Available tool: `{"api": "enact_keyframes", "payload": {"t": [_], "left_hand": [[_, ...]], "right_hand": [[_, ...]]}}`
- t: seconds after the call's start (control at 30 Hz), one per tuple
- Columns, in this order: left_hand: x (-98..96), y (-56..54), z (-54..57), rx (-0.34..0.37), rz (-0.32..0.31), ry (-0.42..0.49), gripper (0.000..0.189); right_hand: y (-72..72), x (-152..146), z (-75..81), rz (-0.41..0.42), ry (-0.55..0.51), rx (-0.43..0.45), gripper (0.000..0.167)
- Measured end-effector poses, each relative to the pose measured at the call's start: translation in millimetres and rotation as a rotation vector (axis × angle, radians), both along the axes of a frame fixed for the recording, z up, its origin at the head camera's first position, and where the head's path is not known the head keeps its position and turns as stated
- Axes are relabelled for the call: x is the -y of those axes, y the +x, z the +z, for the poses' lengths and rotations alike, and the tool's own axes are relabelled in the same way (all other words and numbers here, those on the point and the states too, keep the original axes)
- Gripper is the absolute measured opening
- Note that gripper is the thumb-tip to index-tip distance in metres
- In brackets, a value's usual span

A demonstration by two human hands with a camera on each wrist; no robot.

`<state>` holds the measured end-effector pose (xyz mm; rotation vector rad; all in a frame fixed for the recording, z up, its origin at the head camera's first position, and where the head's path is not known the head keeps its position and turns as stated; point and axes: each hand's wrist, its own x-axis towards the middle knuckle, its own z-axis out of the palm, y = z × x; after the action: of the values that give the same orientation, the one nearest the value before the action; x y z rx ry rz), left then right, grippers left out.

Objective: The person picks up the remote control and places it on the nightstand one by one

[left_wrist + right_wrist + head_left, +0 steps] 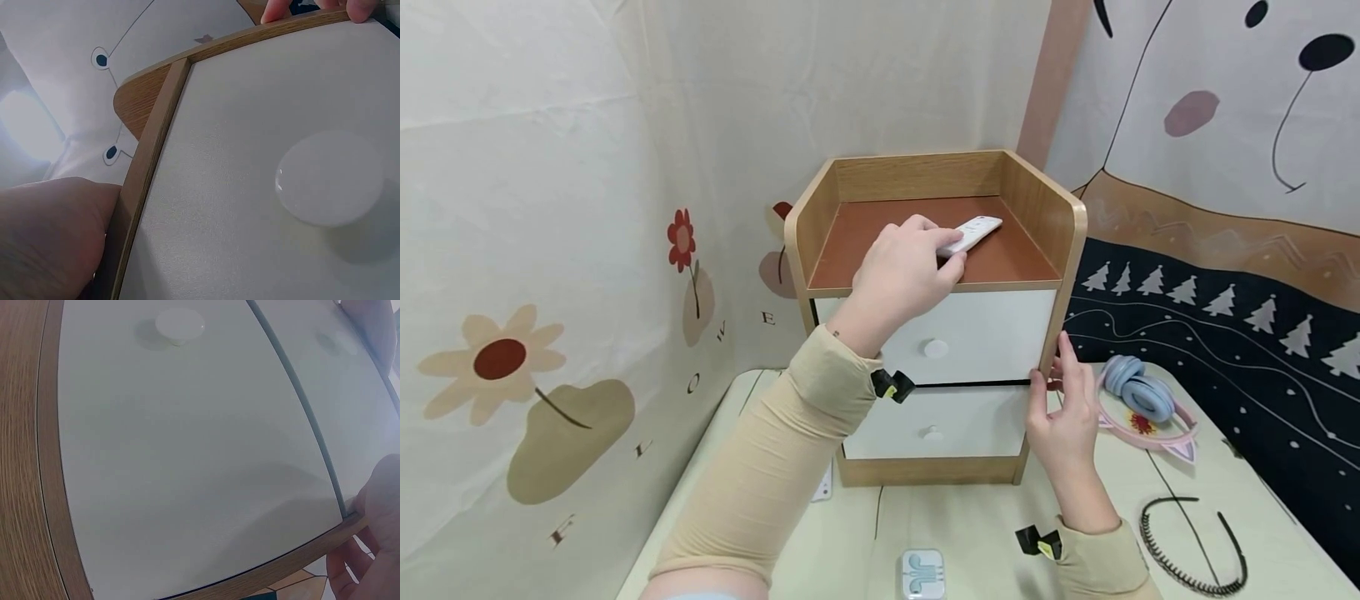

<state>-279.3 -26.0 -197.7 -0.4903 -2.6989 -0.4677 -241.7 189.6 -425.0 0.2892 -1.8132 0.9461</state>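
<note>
On the table stands a small wooden cabinet (1022, 475) with two white drawers, the upper drawer (992, 333) and the lower drawer (977, 421). Both drawers are closed, each with a round white knob (331, 178). My left hand (906, 271) pinches a white remote control (977, 232) between thumb and fingers, over the brown top shelf (887, 225) of the cabinet. At the cabinet's right side, my right hand (1067, 408) rests its thumb at the front edge (300, 559), and its fairly straight fingers touch the side panel.
Right of the cabinet lie blue headphones (1138, 390) and a pink cat-ear headband (1183, 437). A black toothed headband (1180, 575) is nearer the front. Boxed earphones (922, 573) lie in front of the cabinet. Another white object (823, 485) shows partly behind my left arm.
</note>
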Motion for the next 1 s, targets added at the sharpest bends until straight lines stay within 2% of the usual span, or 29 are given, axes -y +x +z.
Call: {"api": "enact_keyframes", "payload": {"t": [0.23,0.43,0.73,0.9,1.0], "left_hand": [[-1.7,2.1,-0.7,-0.015,-0.009,0.005,0.043],[-0.2,2.2,-4.9,-0.075,-0.026,0.033,0.045],[15.1,8.6,-13.1,-0.257,-0.18,0.122,0.044],[28.8,18.1,-12.9,-0.312,-0.238,0.157,0.053],[39.4,24.9,-15.1,-0.377,-0.27,0.169,0.059]], "right_hand": [[0.2,-1,-0.7,-0.003,-0.006,0.01,0.07],[0.3,-4,-1.4,0.003,-0.009,0.043,0.069],[1.0,-4,-1.9,0.002,-0.007,0.057,0.069],[1.9,-3,0.0,0.005,-0.012,0.037,0.07],[1.9,-4,-0.1,-0.002,-0.005,0.02,0.072]]}}
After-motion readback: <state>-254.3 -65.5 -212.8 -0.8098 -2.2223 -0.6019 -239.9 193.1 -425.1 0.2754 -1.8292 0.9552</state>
